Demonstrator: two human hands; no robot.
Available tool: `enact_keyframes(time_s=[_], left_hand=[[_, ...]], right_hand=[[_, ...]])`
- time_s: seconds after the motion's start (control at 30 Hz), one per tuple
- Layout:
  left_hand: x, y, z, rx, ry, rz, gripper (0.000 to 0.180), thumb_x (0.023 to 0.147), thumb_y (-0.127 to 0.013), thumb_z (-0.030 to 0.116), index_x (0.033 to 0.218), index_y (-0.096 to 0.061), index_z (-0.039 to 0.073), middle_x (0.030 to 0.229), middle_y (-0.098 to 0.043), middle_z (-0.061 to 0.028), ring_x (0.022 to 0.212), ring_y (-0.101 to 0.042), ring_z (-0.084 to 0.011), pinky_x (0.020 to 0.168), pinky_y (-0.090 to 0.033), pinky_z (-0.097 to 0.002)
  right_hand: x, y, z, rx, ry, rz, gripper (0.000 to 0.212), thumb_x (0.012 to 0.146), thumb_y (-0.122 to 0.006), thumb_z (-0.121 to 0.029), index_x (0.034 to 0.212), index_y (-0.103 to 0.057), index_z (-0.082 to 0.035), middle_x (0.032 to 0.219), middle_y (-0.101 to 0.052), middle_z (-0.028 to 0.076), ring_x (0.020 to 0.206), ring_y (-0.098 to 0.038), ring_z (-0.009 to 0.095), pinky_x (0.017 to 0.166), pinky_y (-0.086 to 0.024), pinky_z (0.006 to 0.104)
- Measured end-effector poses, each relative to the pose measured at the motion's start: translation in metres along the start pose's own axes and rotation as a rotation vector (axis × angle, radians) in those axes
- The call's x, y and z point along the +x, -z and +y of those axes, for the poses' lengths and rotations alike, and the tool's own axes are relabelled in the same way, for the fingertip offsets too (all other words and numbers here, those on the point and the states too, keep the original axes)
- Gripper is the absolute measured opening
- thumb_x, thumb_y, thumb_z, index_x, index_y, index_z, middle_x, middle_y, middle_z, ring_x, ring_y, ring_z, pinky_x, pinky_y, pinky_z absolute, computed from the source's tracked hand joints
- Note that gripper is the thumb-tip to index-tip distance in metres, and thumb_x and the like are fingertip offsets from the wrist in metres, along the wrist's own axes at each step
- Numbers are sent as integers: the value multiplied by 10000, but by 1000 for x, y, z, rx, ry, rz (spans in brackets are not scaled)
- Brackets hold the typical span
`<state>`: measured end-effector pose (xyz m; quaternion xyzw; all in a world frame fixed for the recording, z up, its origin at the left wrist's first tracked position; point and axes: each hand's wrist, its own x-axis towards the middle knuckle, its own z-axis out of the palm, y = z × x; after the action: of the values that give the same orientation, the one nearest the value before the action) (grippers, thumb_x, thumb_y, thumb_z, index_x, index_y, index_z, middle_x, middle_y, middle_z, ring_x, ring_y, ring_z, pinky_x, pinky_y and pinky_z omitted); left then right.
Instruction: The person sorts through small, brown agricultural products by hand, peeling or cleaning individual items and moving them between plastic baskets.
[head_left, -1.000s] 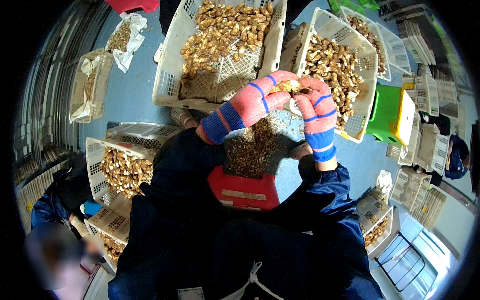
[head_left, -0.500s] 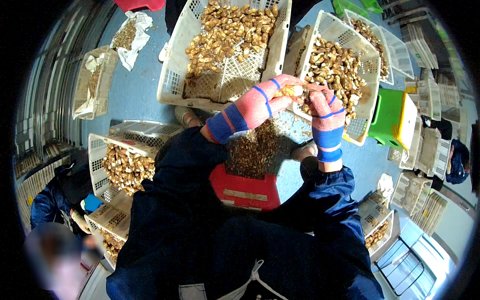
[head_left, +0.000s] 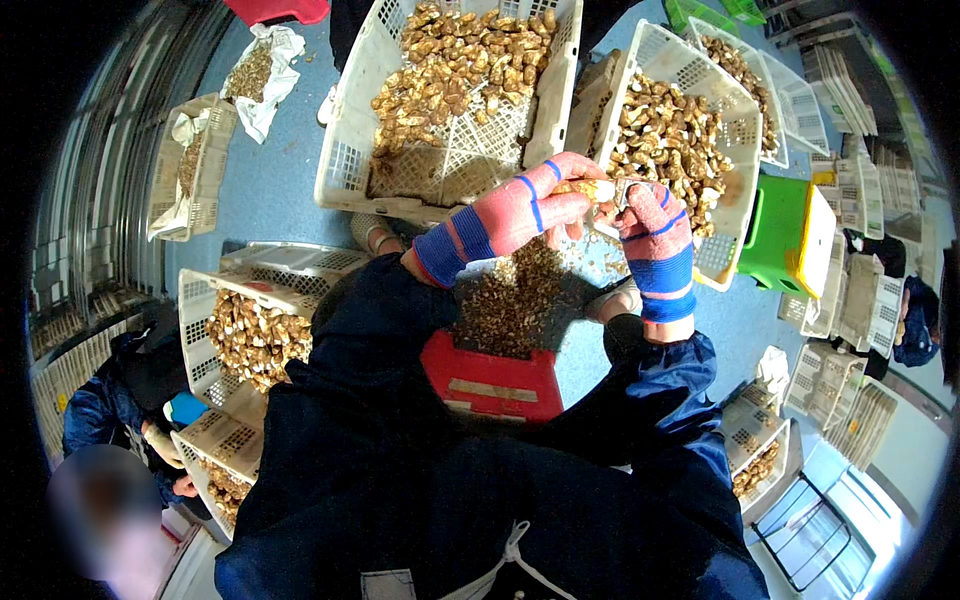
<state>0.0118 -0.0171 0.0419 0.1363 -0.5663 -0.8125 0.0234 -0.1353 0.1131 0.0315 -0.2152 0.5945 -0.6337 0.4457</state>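
Note:
My left hand (head_left: 527, 207), in a pink fingerless glove with blue bands, pinches a brown-and-white mushroom (head_left: 592, 189) between thumb and fingers. Close against its right end is my right hand (head_left: 657, 225), gloved alike, with fingers curled round what looks like a small knife (head_left: 629, 183); only a thin greyish bit of it shows. Both hands are held above the gap between two white crates. The large crate (head_left: 345, 150) ahead has mushrooms heaped at its far side and part of its lattice floor bare. Mushrooms (head_left: 668, 135) fill much of the right crate (head_left: 742, 170).
Dark trimmings (head_left: 510, 300) lie below my hands, by a red plastic piece (head_left: 490, 375) between my legs. A green-and-yellow bin (head_left: 780, 235) stands right. More mushroom crates (head_left: 195, 330) are at left, near a co-worker's blue sleeve (head_left: 95, 410). White sacking (head_left: 258, 115) lies on the floor.
My right hand has shifted slightly right and down. The mushroom has turned in my left fingers and shows more of its length.

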Motion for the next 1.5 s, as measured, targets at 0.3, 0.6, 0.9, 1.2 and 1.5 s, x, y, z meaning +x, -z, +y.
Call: enact_keyframes(time_s=[0.3, 0.6, 0.9, 1.2, 1.5], left_hand=[[4, 5, -25, -378, -41, -3, 327, 932, -319, 274, 1203, -374, 99, 831, -490, -64, 656, -511, -142, 544, -407, -230], [8, -1, -23, 48, -13, 108, 297, 927, -320, 240, 1174, -390, 92, 822, -509, -44, 603, -496, -89, 518, -393, -208], [4, -1, -17, 14, -20, 95, 298, 908, -375, 287, 1102, -446, 72, 770, -522, -31, 565, -486, -86, 489, -384, -201], [14, 6, -36, -915, 309, 59, 429, 893, -339, 446, 1043, -500, 78, 733, -546, -59, 459, -425, -102, 369, -294, -204], [9, -4, -26, -304, 166, 224, 383, 897, -359, 412, 1044, -495, 85, 712, -527, -44, 463, -410, -86, 386, -302, -190]], right_hand=[[-6, -18, -15, -310, 161, 10, 213, 806, -565, -136, 984, -547, -20, 785, -575, 6, 707, -516, 79, 648, -404, 197], [-2, -13, 3, -518, 250, -3, 176, 796, -577, -128, 918, -565, -2, 822, -582, 47, 769, -535, 104, 696, -423, 219], [-2, -7, -2, -125, 37, -4, 241, 822, -536, -240, 912, -581, -21, 725, -578, 2, 623, -463, 55, 563, -357, 184], [-7, -13, -4, -585, 334, 18, 151, 798, -568, -93, 923, -557, -9, 837, -585, 56, 782, -533, 111, 708, -428, 232], [-6, -18, 1, -450, 269, -13, 182, 777, -594, -65, 939, -542, 0, 782, -587, 31, 722, -532, 86, 647, -417, 200]])
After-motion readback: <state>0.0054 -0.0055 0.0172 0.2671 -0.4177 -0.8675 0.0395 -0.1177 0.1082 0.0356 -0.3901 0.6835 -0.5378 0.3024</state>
